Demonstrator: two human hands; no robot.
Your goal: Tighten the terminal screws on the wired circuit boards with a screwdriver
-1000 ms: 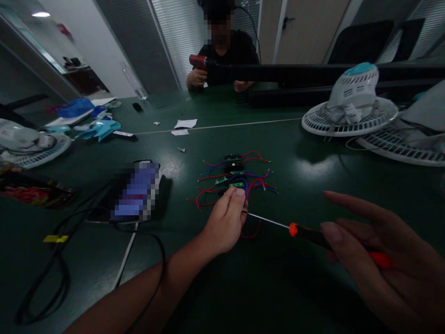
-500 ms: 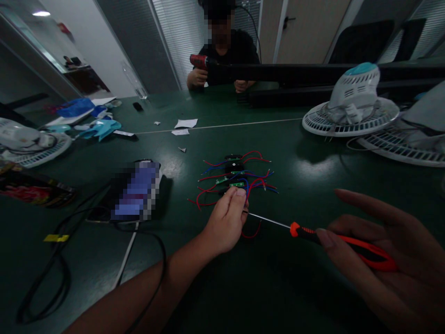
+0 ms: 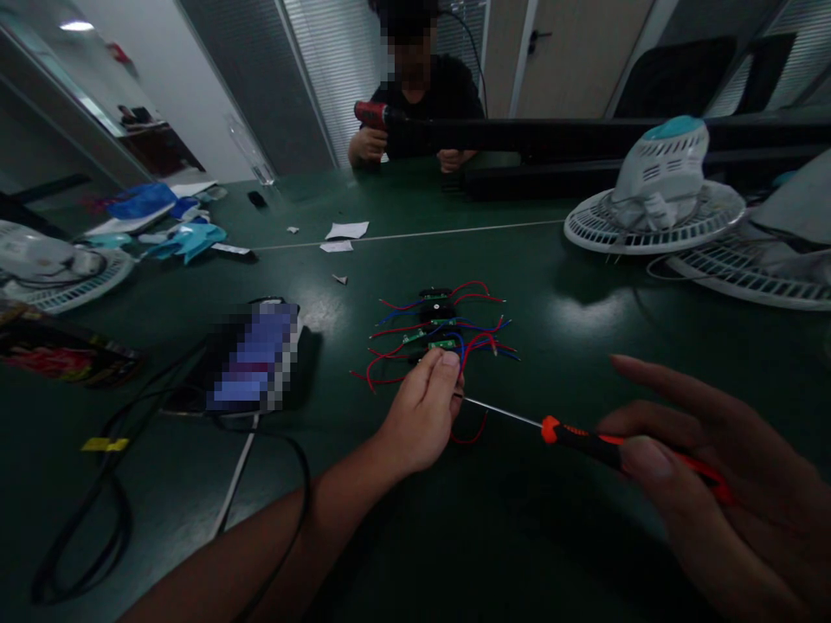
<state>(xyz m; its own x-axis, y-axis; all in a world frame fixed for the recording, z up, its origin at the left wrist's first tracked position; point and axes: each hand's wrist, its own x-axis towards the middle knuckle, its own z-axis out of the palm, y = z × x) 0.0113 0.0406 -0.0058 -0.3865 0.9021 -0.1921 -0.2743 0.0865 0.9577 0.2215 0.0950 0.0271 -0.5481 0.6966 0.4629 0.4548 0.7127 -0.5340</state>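
Note:
My right hand grips a screwdriver by its red and black handle, thumb against the handle and index finger stretched out. The metal shaft points left, and its tip disappears at the fingers of my left hand. That hand is closed on a wired module, mostly hidden; a red wire curls out below it. Just beyond my left fingers lies a row of several small black modules with green circuit boards and red and blue wires.
A phone with cables lies left, near a dark can. White fan parts stand at right and far left. Paper scraps lie on the green table. Opposite, a person holds a red power drill at long black bars.
My right thumb and fingers have shifted on the screwdriver handle, and the handle has turned a little. My left hand and the row of modules stay in place.

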